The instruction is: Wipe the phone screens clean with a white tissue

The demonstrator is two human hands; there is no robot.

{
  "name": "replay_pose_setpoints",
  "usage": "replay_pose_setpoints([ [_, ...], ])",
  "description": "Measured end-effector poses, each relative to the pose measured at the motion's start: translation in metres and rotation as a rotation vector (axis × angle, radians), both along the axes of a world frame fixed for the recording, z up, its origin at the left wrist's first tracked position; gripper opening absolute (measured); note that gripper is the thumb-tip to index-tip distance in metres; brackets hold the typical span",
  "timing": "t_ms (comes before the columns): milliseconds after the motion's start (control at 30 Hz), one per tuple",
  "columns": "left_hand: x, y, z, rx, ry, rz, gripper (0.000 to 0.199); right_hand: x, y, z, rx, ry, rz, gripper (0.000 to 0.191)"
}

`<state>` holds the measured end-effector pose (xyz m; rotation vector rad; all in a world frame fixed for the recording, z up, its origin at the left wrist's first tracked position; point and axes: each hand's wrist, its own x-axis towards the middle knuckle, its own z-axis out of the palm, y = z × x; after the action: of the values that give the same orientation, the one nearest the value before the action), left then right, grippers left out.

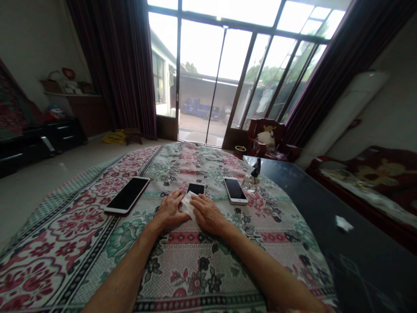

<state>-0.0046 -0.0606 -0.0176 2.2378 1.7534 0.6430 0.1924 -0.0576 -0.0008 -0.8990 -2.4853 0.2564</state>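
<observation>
A small smartphone point(196, 188) with a dark screen lies on the patterned tablecloth, its lower part hidden by a white tissue point(188, 206) and my hands. My left hand point(171, 210) grips the phone's left side, fingertips along the edge and thumb near the bottom. Under the fingers of my right hand point(207, 213) the tissue is pressed against the screen. To the left lies a larger smartphone point(128, 195), face up and dark. Another white-edged smartphone point(235, 190) lies to the right, next to a clear bottle with a black spray top point(254, 176).
The tablecloth point(195, 248) covers a round table. A dark, glossy table point(312, 208) adjoins it on the right, with a crumpled white tissue point(344, 224) on top. Beyond stand a wooden chair point(265, 134), a wooden sofa point(374, 182) and glass doors point(202, 87).
</observation>
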Motion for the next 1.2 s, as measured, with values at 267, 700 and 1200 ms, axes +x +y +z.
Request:
replay_pose_setpoints([
  [267,-0.001,-0.001,0.008,-0.021,0.024,-0.026,0.069,-0.003,0.033,-0.008,-0.02,-0.039,-0.087,0.038],
  [700,-0.004,0.001,0.007,-0.022,0.034,-0.057,0.07,-0.014,0.087,-0.011,-0.024,-0.005,-0.194,0.036],
  [1200,-0.003,0.002,0.001,-0.001,0.059,-0.038,0.065,0.008,-0.008,-0.001,-0.041,-0.144,0.018,0.045],
])
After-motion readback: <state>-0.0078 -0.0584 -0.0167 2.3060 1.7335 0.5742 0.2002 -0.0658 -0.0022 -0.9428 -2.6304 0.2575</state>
